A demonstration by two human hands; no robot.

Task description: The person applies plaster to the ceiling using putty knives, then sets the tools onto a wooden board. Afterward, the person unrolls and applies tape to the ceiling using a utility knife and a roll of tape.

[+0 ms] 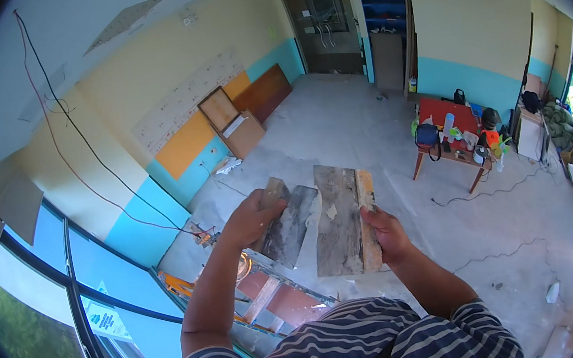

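Note:
My left hand [254, 219] grips a smaller putty-stained grey blade [293, 222] by its pale wooden handle along the left side, with whitish material along the blade's right edge. My right hand [382, 232] holds a larger, smeared grey board [335, 223] by a light wooden strip on its right edge. The two flat pieces are held side by side at chest height. Below them, a metal ladder or scaffold [261, 296] with orange parts and a reddish panel shows, partly hidden by my arms and body.
Windows [107, 258] line my left. Loose cables [90, 153] hang from the ceiling. Boards [262, 96] lean on the far left wall. A cluttered red table [439, 110] stands at the right, near piled items [556, 128]. Cords [496, 253] cross the concrete floor [452, 244].

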